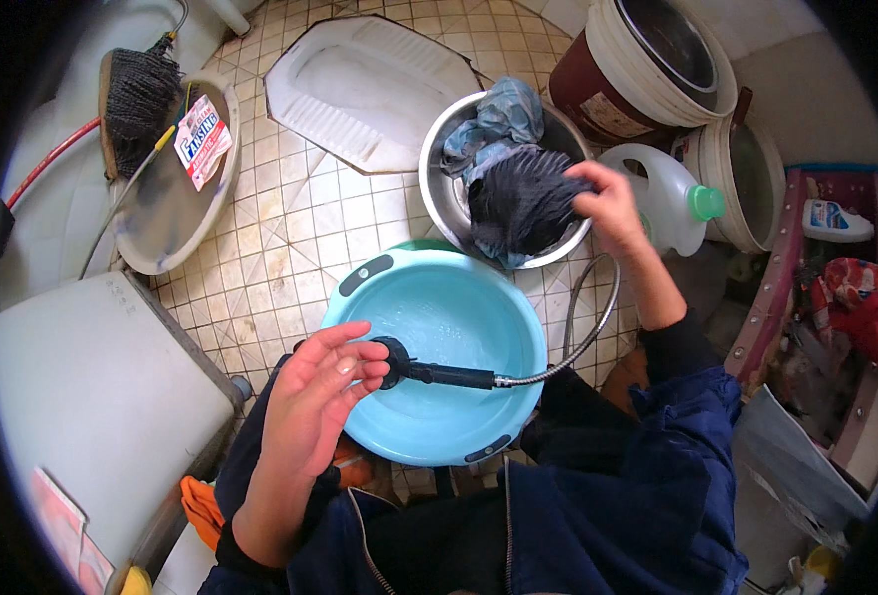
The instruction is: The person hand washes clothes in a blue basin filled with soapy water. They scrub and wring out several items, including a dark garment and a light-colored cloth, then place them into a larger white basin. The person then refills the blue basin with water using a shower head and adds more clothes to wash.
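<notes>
A light blue plastic basin [510, 297] with water in it stands before me, between my legs. Over it lies a black handheld shower head [450, 374], its metal hose [604, 312] running out past the right rim. My left hand [327, 394] is at the shower head's round end, fingers apart; whether the fingertips touch it I cannot tell. Beyond the basin, my right hand [609, 204] pinches the edge of a dark ribbed cloth [521, 201]. That cloth lies in a stainless steel bowl [433, 160] along with blue-grey wet fabric [510, 111].
A squat toilet [379, 89] is set in the tiled floor [290, 223]. To the right are a plastic jug [666, 190] with a green cap, large buckets [603, 89] and a cluttered crate [751, 297]. An oval tub [164, 230] and a white appliance [104, 372] stand left.
</notes>
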### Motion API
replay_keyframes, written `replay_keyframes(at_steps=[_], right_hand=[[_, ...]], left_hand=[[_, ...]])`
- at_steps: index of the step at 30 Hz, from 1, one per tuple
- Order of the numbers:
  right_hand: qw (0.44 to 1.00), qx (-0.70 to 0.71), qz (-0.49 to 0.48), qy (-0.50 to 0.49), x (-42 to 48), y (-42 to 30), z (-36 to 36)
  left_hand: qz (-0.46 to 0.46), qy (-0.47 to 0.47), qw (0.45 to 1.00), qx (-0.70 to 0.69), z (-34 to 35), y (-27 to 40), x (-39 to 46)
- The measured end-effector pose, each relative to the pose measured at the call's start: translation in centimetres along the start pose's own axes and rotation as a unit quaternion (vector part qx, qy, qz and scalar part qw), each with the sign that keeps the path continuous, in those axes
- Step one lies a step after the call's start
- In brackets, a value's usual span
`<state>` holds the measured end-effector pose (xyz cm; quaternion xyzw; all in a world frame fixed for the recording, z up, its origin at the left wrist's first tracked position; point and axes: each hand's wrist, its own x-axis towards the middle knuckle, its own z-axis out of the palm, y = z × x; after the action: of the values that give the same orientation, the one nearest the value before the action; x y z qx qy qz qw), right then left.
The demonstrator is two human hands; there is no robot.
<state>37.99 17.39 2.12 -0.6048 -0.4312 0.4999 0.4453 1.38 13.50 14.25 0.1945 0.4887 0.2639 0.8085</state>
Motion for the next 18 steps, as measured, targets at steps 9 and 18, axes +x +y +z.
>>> replay_keyframes(at_steps=[9, 18], right_hand=[[0.964, 0.252, 0.0, 0.087, 1.8, -8.3, -0.6], [0.912, 0.41, 0.001, 0.022, -2.0, -14.5, -1.0]], left_hand=[[0.016, -0.021, 1.0, -0.006, -0.3, 0.4, -1.1], [0.052, -0.052, 0.997, -0.004, -0.8, 0.5, -2.5]])
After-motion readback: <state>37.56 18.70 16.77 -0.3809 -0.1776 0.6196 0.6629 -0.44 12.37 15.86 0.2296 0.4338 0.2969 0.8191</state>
